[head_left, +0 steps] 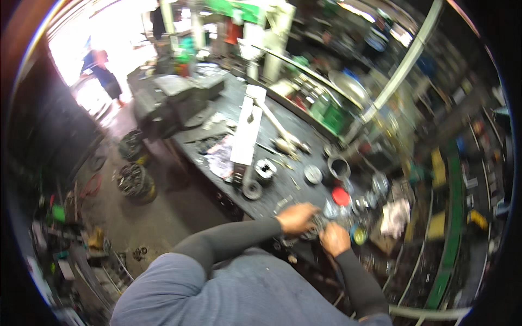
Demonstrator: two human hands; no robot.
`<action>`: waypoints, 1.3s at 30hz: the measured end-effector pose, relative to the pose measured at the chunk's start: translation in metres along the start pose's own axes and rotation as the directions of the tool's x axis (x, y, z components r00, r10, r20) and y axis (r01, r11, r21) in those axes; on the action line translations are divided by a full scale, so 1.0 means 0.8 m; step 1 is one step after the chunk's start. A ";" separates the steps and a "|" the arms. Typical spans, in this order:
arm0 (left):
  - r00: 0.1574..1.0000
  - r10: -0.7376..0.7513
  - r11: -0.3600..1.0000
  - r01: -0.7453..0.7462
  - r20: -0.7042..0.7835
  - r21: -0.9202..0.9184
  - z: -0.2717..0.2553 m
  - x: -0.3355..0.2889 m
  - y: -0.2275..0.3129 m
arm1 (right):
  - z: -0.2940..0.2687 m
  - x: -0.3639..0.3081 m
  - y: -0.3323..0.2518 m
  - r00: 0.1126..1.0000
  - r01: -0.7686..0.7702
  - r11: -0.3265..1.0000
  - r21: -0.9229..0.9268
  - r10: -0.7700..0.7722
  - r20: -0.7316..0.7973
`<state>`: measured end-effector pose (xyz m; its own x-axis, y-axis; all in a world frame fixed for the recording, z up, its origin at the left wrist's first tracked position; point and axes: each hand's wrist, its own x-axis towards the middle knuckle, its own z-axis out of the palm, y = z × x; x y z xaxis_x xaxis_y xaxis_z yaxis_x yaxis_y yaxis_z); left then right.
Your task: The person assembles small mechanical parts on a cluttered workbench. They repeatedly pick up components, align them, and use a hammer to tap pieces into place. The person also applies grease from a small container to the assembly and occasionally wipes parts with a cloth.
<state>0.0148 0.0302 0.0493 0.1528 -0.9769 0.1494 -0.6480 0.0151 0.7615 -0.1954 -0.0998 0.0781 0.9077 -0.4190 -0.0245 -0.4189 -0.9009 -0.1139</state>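
Note:
At the near edge of the workbench [272, 204], my left hand [297, 218] and my right hand [334, 238] come together over a greyish round metal part [312, 231]. The fingers of both hands are curled around it from either side. Motion blur and the hands hide most of its shape. Just beyond my fingers are a red round lid [341, 196] and a small clear container [330, 209]. A yellowish-topped can [359, 235] stands close to my right hand. Farther left lie a metal ring [252, 189] and a silver cylindrical part [265, 169].
A large vise [179, 100] is mounted at the bench's far left. A hammer [277, 122] lies across a white board [247, 130]. Pale cloth [396, 217] sits at the right. Buckets of metal scrap [136, 182] stand on the floor at left. A person [103, 73] is in the bright doorway.

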 end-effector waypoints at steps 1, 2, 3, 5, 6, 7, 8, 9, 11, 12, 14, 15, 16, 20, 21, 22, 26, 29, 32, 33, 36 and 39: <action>0.993 0.074 0.993 -0.082 -0.093 -0.082 -0.012 -0.024 -0.002 | 0.001 -0.003 -0.003 0.999 -0.038 0.998 0.051 0.039 -0.024; 0.999 -0.020 0.992 0.016 -0.039 -0.123 -0.038 -0.046 0.010 | -0.009 -0.009 -0.012 0.994 -0.108 0.990 0.094 0.110 -0.012; 0.994 -0.016 0.996 0.007 -0.112 -0.085 -0.043 -0.074 -0.004 | -0.011 -0.015 -0.016 0.987 -0.157 0.979 0.132 0.159 -0.010; 0.948 -0.302 0.941 0.280 -0.098 -0.190 -0.068 -0.136 -0.021 | -0.013 -0.040 -0.028 0.972 -0.212 0.952 0.221 0.229 -0.055; 0.891 -0.435 0.887 0.399 -0.132 -0.232 -0.067 -0.172 -0.044 | -0.015 -0.053 -0.038 0.958 -0.275 0.919 0.282 0.287 -0.002; 0.855 -0.476 0.879 0.456 -0.208 -0.137 -0.070 -0.205 -0.064 | -0.006 -0.070 -0.042 0.944 -0.317 0.887 0.336 0.328 0.024; 0.803 -0.540 0.841 0.520 -0.250 -0.148 -0.070 -0.239 -0.085 | 0.000 -0.087 -0.049 0.949 -0.299 0.879 0.372 0.314 0.020; 0.755 -0.596 0.802 0.579 -0.273 -0.148 -0.075 -0.265 -0.092 | 0.004 -0.104 -0.055 0.952 -0.284 0.871 0.401 0.304 0.014; 0.709 -0.647 0.762 0.618 -0.281 -0.194 -0.080 -0.295 -0.111 | 0.013 -0.134 -0.068 0.918 -0.397 0.810 0.431 0.365 0.157; 0.706 -0.657 0.753 0.628 -0.264 -0.195 -0.086 -0.293 -0.106 | 0.017 -0.146 -0.072 0.904 -0.428 0.788 0.443 0.377 0.201; 0.733 -0.642 0.766 0.604 -0.225 -0.220 -0.083 -0.281 -0.113 | 0.029 -0.165 -0.077 0.890 -0.454 0.769 0.449 0.374 0.261; 0.755 -0.624 0.781 0.591 -0.203 -0.203 -0.083 -0.270 -0.115 | 0.027 -0.168 -0.081 0.875 -0.482 0.756 0.443 0.386 0.294; 0.796 -0.579 0.813 0.552 -0.173 -0.184 -0.080 -0.253 -0.118 | 0.025 -0.170 -0.082 0.857 -0.510 0.740 0.439 0.397 0.327; 0.944 -0.326 0.939 0.318 -0.046 -0.134 -0.067 -0.146 -0.083 | 0.020 -0.178 -0.083 0.836 -0.545 0.735 0.404 0.439 0.329; 0.965 -0.264 0.960 0.263 0.002 -0.093 -0.071 -0.120 -0.063 | 0.021 -0.176 -0.085 0.844 -0.534 0.740 0.409 0.438 0.310; 0.977 -0.208 0.974 0.211 0.037 -0.078 -0.069 -0.099 -0.048 | 0.021 -0.178 -0.086 0.835 -0.549 0.726 0.414 0.461 0.300; 0.988 -0.074 0.991 0.088 0.138 -0.097 -0.048 -0.061 -0.017 | 0.029 -0.197 -0.091 0.800 -0.599 0.674 0.432 0.527 0.287; 0.983 -0.063 0.994 0.076 0.174 -0.073 -0.040 -0.058 -0.006 | 0.027 -0.212 -0.093 0.772 -0.634 0.648 0.421 0.511 0.378; 0.986 -0.076 0.994 0.088 0.149 -0.071 -0.036 -0.065 -0.008 | 0.039 -0.230 -0.092 0.778 -0.629 0.628 0.458 0.501 0.379; 0.980 -0.134 0.987 0.145 0.147 -0.066 -0.038 -0.069 -0.006 | 0.042 -0.232 -0.088 0.784 -0.620 0.628 0.470 0.493 0.377; 0.981 -0.181 0.983 0.179 0.074 0.026 -0.043 -0.090 -0.007 | 0.048 -0.233 -0.071 0.806 -0.590 0.657 0.470 0.451 0.382; 0.958 -0.285 0.959 0.285 0.023 -0.005 -0.051 -0.119 -0.017 | 0.038 -0.215 -0.049 0.836 -0.540 0.710 0.452 0.390 0.386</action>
<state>0.0395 0.1318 0.0507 0.3135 -0.9455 -0.0882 -0.5739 -0.2627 0.7756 -0.3342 0.0110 0.0563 0.6050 -0.6577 -0.4487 -0.7762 -0.3619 -0.5162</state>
